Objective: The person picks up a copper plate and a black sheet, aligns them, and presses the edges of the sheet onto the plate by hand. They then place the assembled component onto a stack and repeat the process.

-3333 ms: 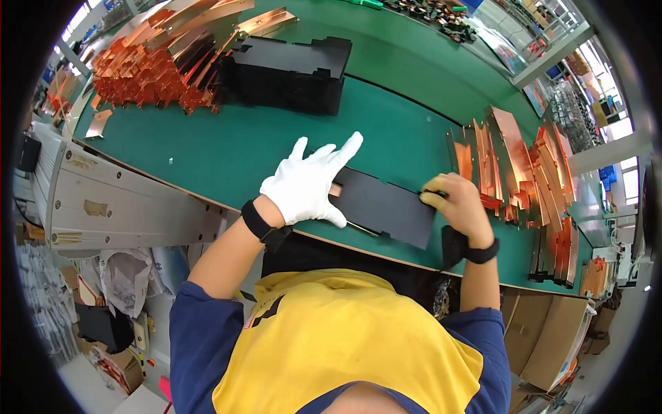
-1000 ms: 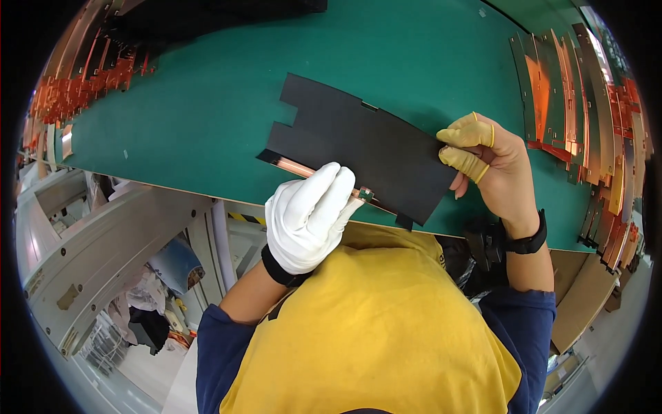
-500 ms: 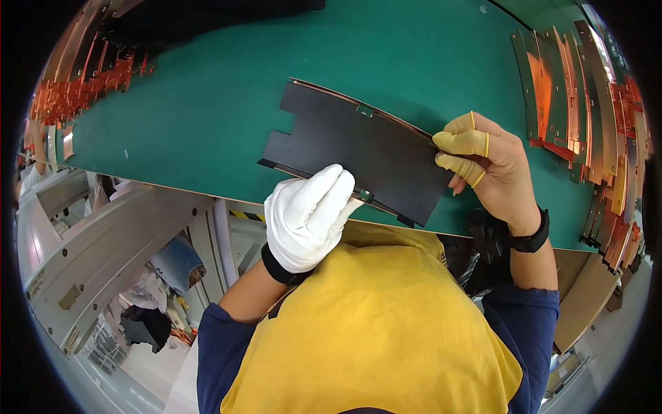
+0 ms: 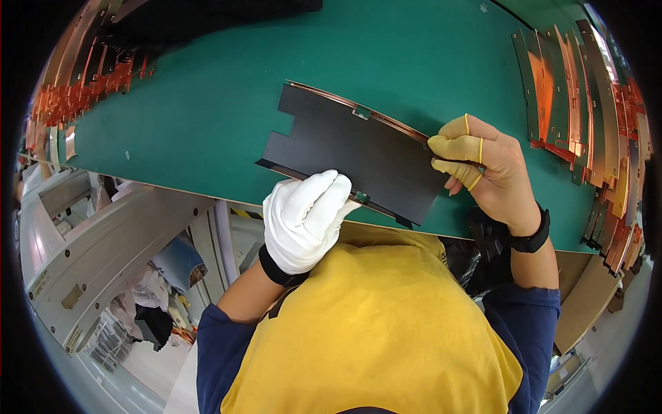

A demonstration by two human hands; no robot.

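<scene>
A flat black panel (image 4: 352,152) with folded, copper-coloured long edges and a notch in its left end is held over the green table. Small cutouts show along both long edges. My left hand (image 4: 307,219), in a white glove, is closed on the near edge, its thumb hidden under the fingers. At the panel's far right corner my right hand (image 4: 491,165) pinches the edge between thumb and fingers, which wear yellow finger cots. Part of that corner is covered by the fingertips.
Similar black and copper panels (image 4: 552,96) stand in a row along the right of the green table (image 4: 207,117). Another row of copper-edged parts (image 4: 89,76) is at the far left. Black cloth (image 4: 207,17) lies at the back. A grey metal frame (image 4: 117,241) is below left.
The panel and both hands have shifted very slightly left. The panel is tipped a little, so more of its far copper edge shows. Both hands keep their hold.
</scene>
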